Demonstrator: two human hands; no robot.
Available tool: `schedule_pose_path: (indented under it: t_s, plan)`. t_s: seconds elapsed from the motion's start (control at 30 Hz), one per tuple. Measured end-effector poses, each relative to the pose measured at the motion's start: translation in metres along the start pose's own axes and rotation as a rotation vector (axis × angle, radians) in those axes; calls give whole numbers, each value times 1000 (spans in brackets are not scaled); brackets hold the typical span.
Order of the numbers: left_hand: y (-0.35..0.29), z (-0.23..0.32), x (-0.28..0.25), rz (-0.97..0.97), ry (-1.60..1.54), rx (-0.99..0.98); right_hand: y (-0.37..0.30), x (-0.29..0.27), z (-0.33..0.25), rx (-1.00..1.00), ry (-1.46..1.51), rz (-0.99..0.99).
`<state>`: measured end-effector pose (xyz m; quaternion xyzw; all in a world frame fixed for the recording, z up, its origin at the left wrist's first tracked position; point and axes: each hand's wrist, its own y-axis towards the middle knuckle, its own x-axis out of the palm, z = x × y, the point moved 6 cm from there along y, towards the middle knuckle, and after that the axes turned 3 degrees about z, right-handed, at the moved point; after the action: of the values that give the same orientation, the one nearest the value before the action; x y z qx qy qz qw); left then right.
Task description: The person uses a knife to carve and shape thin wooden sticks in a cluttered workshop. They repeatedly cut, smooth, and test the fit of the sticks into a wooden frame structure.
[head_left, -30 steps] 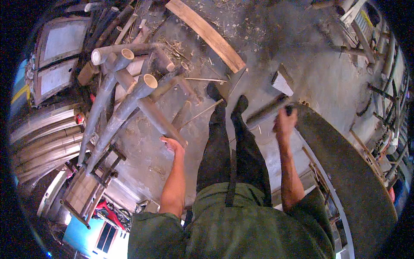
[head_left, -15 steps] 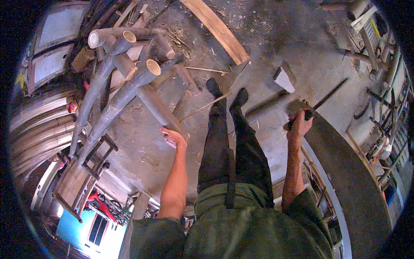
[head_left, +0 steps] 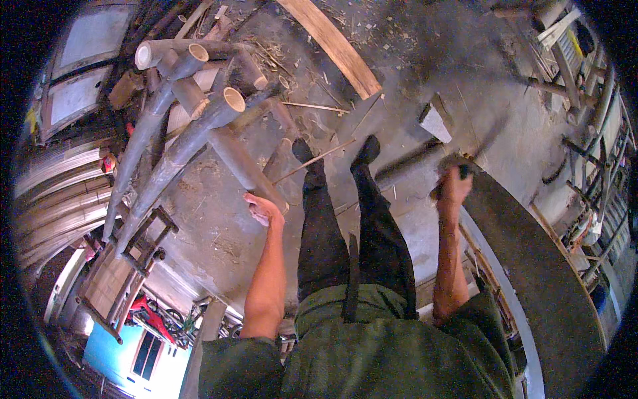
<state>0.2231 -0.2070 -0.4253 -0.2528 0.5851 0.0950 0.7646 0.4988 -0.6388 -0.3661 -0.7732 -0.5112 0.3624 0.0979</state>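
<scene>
One dark-handled tool [head_left: 464,171] is clenched in the fingers of the right hand [head_left: 453,186], near the far end of one long dark surface [head_left: 531,246]; its length is blurred. One smooth, round, grey-brown pole [head_left: 240,161] is met at its near end by the left hand [head_left: 264,210]; whether it is grasped cannot be told. On the floor [head_left: 232,233], one plank [head_left: 337,53] and one pale block [head_left: 435,125] are seen.

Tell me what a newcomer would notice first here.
Probably the thick bamboo frame at left, with the left hand at one end. Then the pale wooden plank at top centre, and the right hand, right of centre, gripping a blurred dark-handled tool.
</scene>
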Motion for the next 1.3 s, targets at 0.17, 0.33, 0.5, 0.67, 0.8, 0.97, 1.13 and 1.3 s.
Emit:
schedule_pose_path:
  t_s: [0.17, 0.33, 0.5, 0.67, 0.8, 0.97, 1.13, 1.3]
  plan:
    - [-4, 8, 6, -29, -27, 5, -105, 59, 93, -393, -606, -214]
    - [12, -13, 12, 8, -55, -21, -85, 51, 15, -488, -214, -511]
    - [0, -6, 5, -5, -1, -20, -23, 18, 46, -43, -3, -3]
    - [17, -13, 19, 12, 10, -5, -128, 58, 71, -142, -375, -582]
    - [9, -12, 12, -33, -3, 10, -106, 66, 27, 172, -69, -219]
    - [19, -9, 16, -24, -5, 50, -152, 70, 71, -36, -452, -669]
    - [20, -8, 16, -193, -62, 128, -204, 112, 28, -103, -481, -832]
    - [31, -28, 27, -111, -155, 85, -266, 171, 52, -68, -444, -891]
